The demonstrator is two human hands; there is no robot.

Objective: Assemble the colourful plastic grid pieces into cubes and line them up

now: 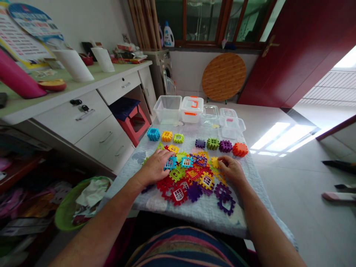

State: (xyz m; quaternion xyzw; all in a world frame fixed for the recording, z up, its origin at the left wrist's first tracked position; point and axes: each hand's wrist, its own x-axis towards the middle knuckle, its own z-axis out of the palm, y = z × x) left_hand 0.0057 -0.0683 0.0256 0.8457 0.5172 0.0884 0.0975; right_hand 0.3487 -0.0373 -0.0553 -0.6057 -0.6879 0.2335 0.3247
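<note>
A heap of flat, notched plastic building tiles (191,174) in several colours lies in front of me on the cloth-covered table (155,203). My left hand (154,165) is at the heap's left side, thumb and fingers closed at the edges of a blue window tile (170,163). Close by on the heap is another blue window tile (187,162). At the right side my right hand (232,169) pinches a yellow tile (214,162), its fingertips on the tile's right edge. Purple tiles (226,204) lie nearest me on the right, a red window tile (178,195) nearer the middle.
Behind the heap stand small tile stacks: blue (153,134), yellow (167,136), light green (178,138), dark purple (200,143), green (213,143), purple (225,145) and orange (240,149). Clear plastic boxes (167,109) line the table's far edge. A drawer desk (83,115) stands left.
</note>
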